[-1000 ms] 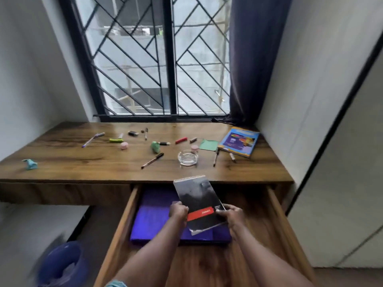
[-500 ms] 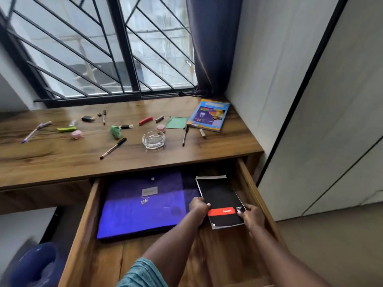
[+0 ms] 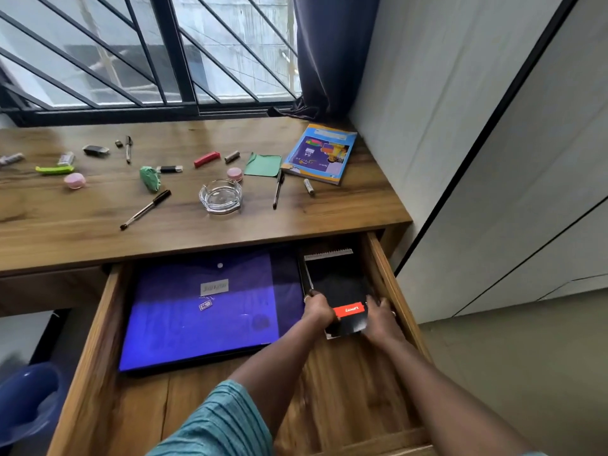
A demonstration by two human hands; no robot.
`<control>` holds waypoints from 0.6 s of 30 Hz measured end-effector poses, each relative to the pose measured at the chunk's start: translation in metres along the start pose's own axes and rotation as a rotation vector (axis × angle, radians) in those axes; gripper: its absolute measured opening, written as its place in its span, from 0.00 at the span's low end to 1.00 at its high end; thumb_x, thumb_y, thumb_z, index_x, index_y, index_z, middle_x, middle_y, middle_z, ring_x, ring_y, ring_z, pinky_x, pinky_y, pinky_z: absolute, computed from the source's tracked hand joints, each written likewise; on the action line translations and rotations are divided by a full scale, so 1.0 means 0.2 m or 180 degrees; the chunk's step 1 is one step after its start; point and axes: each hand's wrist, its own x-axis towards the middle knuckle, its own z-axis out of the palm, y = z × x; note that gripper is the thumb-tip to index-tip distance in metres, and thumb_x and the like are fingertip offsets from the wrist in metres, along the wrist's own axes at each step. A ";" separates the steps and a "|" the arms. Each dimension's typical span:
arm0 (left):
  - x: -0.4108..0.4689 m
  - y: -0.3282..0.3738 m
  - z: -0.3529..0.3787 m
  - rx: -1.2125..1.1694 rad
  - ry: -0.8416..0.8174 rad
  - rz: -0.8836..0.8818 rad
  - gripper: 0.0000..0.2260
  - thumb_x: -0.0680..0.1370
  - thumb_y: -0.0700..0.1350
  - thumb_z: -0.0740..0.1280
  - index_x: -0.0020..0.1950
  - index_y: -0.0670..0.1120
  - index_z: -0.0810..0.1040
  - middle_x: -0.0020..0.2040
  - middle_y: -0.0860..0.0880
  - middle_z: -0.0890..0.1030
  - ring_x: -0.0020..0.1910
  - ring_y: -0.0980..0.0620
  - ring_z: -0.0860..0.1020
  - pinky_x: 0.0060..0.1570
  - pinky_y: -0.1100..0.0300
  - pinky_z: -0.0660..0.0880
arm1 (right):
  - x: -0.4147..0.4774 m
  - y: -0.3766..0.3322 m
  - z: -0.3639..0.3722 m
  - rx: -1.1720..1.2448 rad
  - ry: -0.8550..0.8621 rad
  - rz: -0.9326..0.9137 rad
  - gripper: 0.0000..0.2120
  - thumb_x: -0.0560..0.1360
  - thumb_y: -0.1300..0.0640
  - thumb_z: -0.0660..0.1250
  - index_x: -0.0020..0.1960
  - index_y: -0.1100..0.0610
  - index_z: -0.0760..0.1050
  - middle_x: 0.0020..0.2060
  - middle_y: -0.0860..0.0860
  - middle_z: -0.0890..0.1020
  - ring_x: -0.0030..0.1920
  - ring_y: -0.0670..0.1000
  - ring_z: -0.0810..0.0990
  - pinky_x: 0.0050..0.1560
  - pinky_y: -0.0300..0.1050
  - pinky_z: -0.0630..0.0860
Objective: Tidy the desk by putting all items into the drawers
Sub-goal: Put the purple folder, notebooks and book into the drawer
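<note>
**Black notepad being set into the open desk drawer**

Seen from the person's own head, both hands reach down into an open wooden drawer (image 3: 383, 274) under the desk (image 3: 98, 222). Between them lies a black spiral notepad (image 3: 335, 281) with a red band near its lower edge. It sits at the drawer's right end, its spiral edge pointing away from the hands and under the desk lip.

The left hand (image 3: 317, 309) curls closed over the notepad's left edge, fingers wrapped around it. The right hand (image 3: 378, 315) grips the lower right corner, squeezed between the notepad and the drawer wall just beside it. Whether the notepad already rests flat on the drawer floor cannot be told.

Just left of the left hand, a purple folder (image 3: 204, 311) lies flat in the drawer, touching or nearly touching the notepad.

The step in hand appears to be placing the notepad. The next move likely calls for letting go and reaching up and beyond the hands to the desk, where much remains: a colourful book (image 3: 320, 153), a glass ashtray (image 3: 220, 195), pens (image 3: 146, 209), and other small items.
</note>
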 end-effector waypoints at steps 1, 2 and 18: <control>0.00 0.00 0.00 -0.0007 -0.0032 0.0003 0.30 0.76 0.38 0.68 0.74 0.35 0.58 0.71 0.39 0.65 0.69 0.42 0.69 0.66 0.56 0.67 | 0.01 0.00 0.00 -0.0020 0.0041 -0.0018 0.31 0.78 0.60 0.64 0.77 0.57 0.53 0.73 0.61 0.57 0.71 0.60 0.65 0.68 0.47 0.66; -0.01 0.00 0.01 0.0009 -0.0065 0.0014 0.34 0.76 0.39 0.68 0.76 0.35 0.53 0.72 0.39 0.62 0.69 0.42 0.68 0.67 0.56 0.67 | 0.02 0.01 0.02 -0.0020 0.0046 -0.0004 0.30 0.77 0.60 0.64 0.76 0.58 0.55 0.72 0.61 0.59 0.69 0.60 0.68 0.67 0.47 0.67; -0.04 0.13 -0.20 0.0597 0.0574 0.0592 0.16 0.76 0.33 0.57 0.59 0.38 0.79 0.58 0.38 0.79 0.58 0.37 0.78 0.53 0.51 0.76 | 0.18 -0.26 -0.32 -0.0577 0.0208 0.0241 0.12 0.76 0.63 0.61 0.58 0.60 0.76 0.57 0.57 0.80 0.58 0.57 0.79 0.51 0.44 0.75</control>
